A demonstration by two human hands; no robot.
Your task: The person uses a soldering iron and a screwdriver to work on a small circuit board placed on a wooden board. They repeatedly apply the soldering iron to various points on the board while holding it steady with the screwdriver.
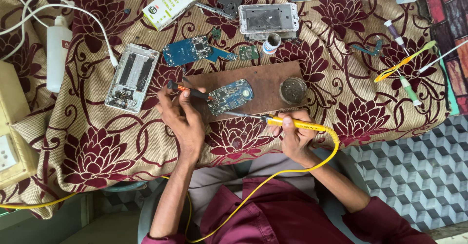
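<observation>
here, from the head camera: left hand (183, 119) closed around a dark tool with an orange band (187, 91), tip laid against the left edge of a small blue circuit board (230, 96). right hand (295, 135) wrapped around a yellow soldering iron (273, 120), metal tip touching the lower edge of that board, yellow cord (273, 175) looping down across the lap. board lying on a brown wooden slab (265, 80) over a maroon flowered cloth (97, 141), near a round tin (293, 90) on the same slab. further up, another blue board (187, 50), an opened phone frame (268, 18), a white-and-green box (171, 3). at left, an opened phone back (132, 77) and a white bottle (57, 51). at right, several small screwdrivers (404, 85) and yellow tweezers (404, 61).
</observation>
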